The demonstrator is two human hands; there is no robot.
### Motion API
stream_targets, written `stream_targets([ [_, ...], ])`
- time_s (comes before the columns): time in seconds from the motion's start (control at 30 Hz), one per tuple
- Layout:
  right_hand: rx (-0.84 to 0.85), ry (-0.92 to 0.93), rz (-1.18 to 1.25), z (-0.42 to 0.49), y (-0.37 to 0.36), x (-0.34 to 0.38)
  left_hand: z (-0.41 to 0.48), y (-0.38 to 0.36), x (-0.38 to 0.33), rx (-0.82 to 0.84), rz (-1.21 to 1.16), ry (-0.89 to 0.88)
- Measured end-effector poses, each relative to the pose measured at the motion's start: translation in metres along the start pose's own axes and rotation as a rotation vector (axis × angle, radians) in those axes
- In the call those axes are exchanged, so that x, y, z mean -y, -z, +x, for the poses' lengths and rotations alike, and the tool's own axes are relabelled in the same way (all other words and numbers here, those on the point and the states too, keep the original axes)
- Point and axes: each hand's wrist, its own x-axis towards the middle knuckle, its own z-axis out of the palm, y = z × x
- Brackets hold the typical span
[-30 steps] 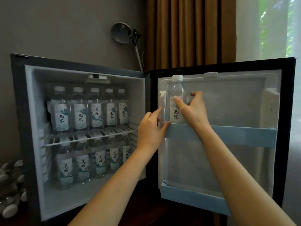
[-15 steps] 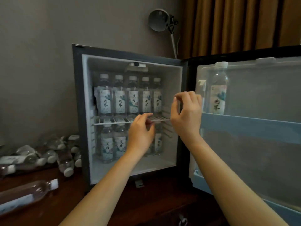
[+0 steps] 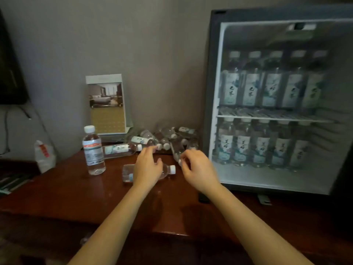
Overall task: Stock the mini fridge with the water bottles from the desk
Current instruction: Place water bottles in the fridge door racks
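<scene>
The open mini fridge (image 3: 213, 96) stands on the right of the desk (image 3: 76, 194). Water bottles fill its upper shelf (image 3: 271, 88) and its floor (image 3: 261, 148). One water bottle (image 3: 127, 172) lies on the desk, and my left hand (image 3: 148, 167) hovers over its middle with relaxed fingers. A heap of bottles (image 3: 168, 135) lies against the wall beside the fridge. My right hand (image 3: 198, 169) is near the heap's front bottle (image 3: 176, 150), fingers loosely curled and holding nothing I can see. Another bottle (image 3: 118, 150) lies further left.
An upright bottle with a red label (image 3: 93, 150) stands left of my hands. A card stand (image 3: 106, 104) leans at the wall behind it. A white bag (image 3: 44, 155) and a dark screen (image 3: 9, 73) are at the far left.
Both hands left the fridge door, where a bottle stood in the rack, and came down left to the desk. My view swung left, so the door is out of sight.
</scene>
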Motion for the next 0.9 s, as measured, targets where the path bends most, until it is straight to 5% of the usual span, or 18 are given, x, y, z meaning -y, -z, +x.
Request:
stream_targets([
  [0.13, 0.272, -0.26, 0.178, -0.001, -0.056, 0.001, -0.006, 0.012, 0.068, 0.307, 0.363, 0.106],
  [0.3, 0.357, -0.396, 0.218, 0.004, -0.091, -0.002, -0.006, 0.012, 0.091, 0.388, 0.579, -0.007],
  [0.9, 0.401, -0.52, 0.436, 0.014, -0.107, -0.023, 0.043, -0.016, 0.107, 0.434, 0.535, 0.089],
])
